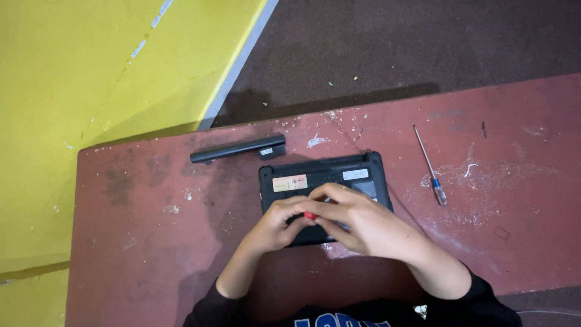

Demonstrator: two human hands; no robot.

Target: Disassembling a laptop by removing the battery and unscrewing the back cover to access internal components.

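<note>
- Both hands meet over the small black laptop (321, 181), which lies underside up near the middle of the dark red worktop (151, 242), just in front of the person
- The left hand (275, 225) is curled narrow around a tool with a red handle (310, 215); the right hand (357, 221) is closed over the handle from the other side, fingers bent, so the tip is hidden
- To do this well, I judge the tool should stand square to the laptop's base, one hand pressing down and the other turning slowly, so the tip does not slip out of a screw head
- The laptop's long axis runs left to right across the view, tilted slightly up to the right; its far edge faces the long black battery (239, 148)
- The battery lies apart from the laptop, nearly parallel to that far edge
- A thin screwdriver with a clear, blue-banded handle (431, 168) lies well apart on the right, its shaft pointing away from the person
</note>
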